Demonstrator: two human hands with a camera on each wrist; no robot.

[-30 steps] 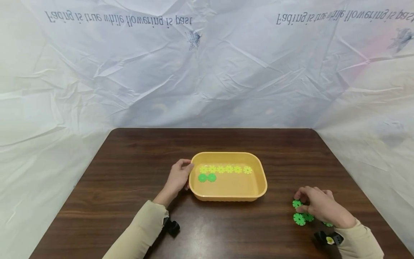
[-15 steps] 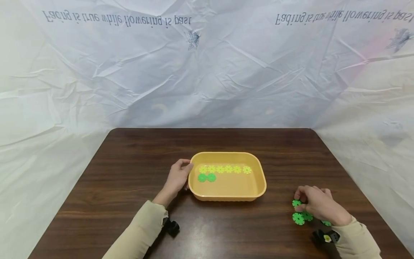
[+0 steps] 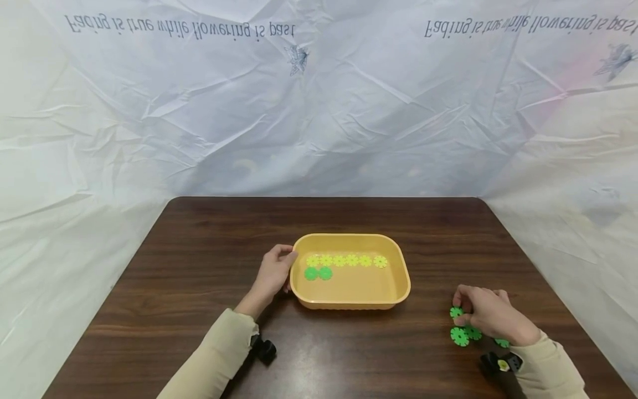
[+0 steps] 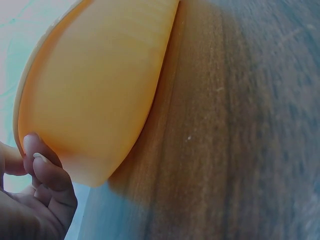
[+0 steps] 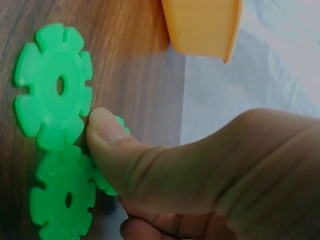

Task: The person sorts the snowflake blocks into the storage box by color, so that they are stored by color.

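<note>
A yellow plastic basin (image 3: 349,303) stands at the middle of the table. My left hand (image 3: 273,271) grips its left rim, fingertips and thumb on the edge, as the left wrist view shows. Inside lie several yellow snowflake discs (image 3: 352,260) in a row, with two green snowflake discs (image 3: 325,273) below their left end. At the right, my right hand (image 3: 493,315) pinches a green snowflake disc (image 3: 456,312) by its edge; the thumb partly hides it in the right wrist view. Close by on the table lie other green discs (image 5: 55,85), some partly under the hand.
The dark wooden table (image 3: 224,221) ends at a pale printed cloth (image 3: 319,138) hung behind and at the sides. A black wrist camera (image 3: 264,350) sits at the left sleeve, another (image 3: 500,363) at the right.
Almost nothing differs. Both hands keep their holds and the discs stay in place; the whole scene shifts very slightly left in the head view.
</note>
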